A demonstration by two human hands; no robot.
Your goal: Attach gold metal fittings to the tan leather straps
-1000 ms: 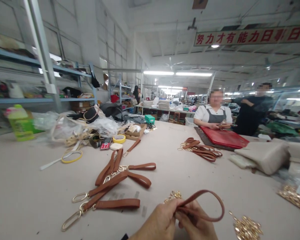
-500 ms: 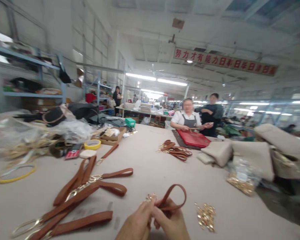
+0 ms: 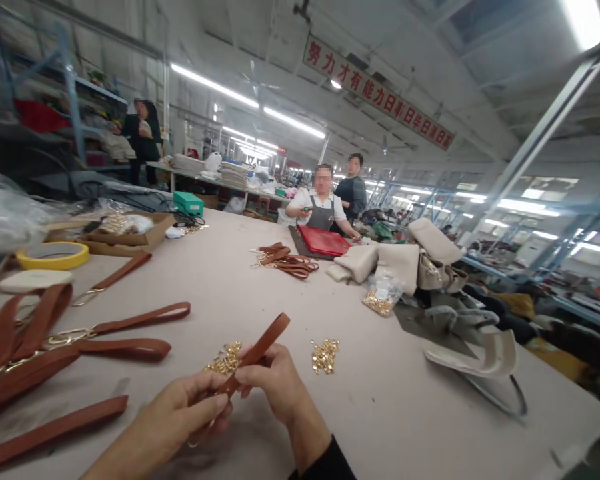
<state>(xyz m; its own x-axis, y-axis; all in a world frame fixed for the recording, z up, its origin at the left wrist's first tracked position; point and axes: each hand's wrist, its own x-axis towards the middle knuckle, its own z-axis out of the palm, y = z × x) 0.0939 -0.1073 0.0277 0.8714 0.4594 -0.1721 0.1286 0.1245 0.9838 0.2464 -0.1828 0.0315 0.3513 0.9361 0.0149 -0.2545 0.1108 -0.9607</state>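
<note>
Head view: the left hand (image 3: 183,403) and right hand (image 3: 279,383) pinch a looped brown leather strap (image 3: 266,338) over the near beige tabletop (image 3: 380,427); joining its layers appears in hand, the next move likely calling for alignment under steady fingertip pressure.

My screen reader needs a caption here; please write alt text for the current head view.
Two bare hands, left and right, hold a looped brown strap above a beige tabletop. Small gold metal pieces lie in two piles nearby; more brown straps lie at left and farther back, near a flat red item.
</note>
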